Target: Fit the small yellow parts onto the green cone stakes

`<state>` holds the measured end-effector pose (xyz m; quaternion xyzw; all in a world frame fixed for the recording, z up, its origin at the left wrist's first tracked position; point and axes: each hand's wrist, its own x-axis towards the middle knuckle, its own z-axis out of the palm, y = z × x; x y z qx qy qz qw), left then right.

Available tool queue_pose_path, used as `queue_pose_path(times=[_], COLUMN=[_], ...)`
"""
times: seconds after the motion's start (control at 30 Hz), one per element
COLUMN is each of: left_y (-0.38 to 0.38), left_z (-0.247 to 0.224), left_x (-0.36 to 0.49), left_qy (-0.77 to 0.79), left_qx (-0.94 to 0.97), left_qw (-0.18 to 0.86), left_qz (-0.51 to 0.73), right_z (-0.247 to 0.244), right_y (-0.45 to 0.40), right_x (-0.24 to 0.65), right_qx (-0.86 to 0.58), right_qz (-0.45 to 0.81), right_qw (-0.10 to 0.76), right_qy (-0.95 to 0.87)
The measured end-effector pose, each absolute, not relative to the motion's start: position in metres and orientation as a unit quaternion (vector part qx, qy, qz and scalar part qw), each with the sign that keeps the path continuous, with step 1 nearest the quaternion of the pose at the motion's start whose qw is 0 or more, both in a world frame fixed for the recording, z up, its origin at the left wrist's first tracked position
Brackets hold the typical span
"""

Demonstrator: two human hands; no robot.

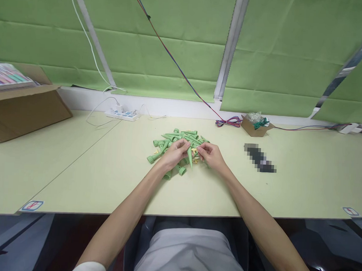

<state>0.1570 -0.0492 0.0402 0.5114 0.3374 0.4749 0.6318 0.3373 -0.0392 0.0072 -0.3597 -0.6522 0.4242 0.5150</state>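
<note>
My left hand (176, 153) is closed round a green plastic spike (190, 158), its pointed tip toward me. Close beside it, the fingertips of my right hand (210, 155) pinch a small yellow plastic piece (194, 150) near the spike. Around and under both hands lies a loose pile of green plastic pieces (164, 146), some pointed and some with round, cap-like ends. Another yellow bit (196, 161) lies just below my fingers. Parts of the pile are hidden by my hands.
A cardboard box (27, 111) stands at the left, and a power strip (122, 114) lies by the wall. Coiled red-blue wire (229, 122) and a small carton (253, 129) sit at the back right. A pixelated dark object (259, 158) is on the table's right.
</note>
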Motion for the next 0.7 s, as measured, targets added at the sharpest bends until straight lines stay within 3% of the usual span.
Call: queue_pose_path(times=[0.47,0.7], left_y=[-0.0498,-0.0498], left_z=[0.0436,0.0408], left_x=[0.1630,0.1605], left_qy=[0.348,0.343], left_qx=[0.407,0.450], left_qw=[0.687,0.668], left_qz=[0.491,0.484], right_z=[0.0049,0.0060], right_y=[-0.0373,-0.0400], right_x=[0.3359,0.3367], right_qx=[-0.340,-0.352], right_qz=[0.400,0.382], right_qw=[0.554,0.537], right_qy=[-0.647,-0.664])
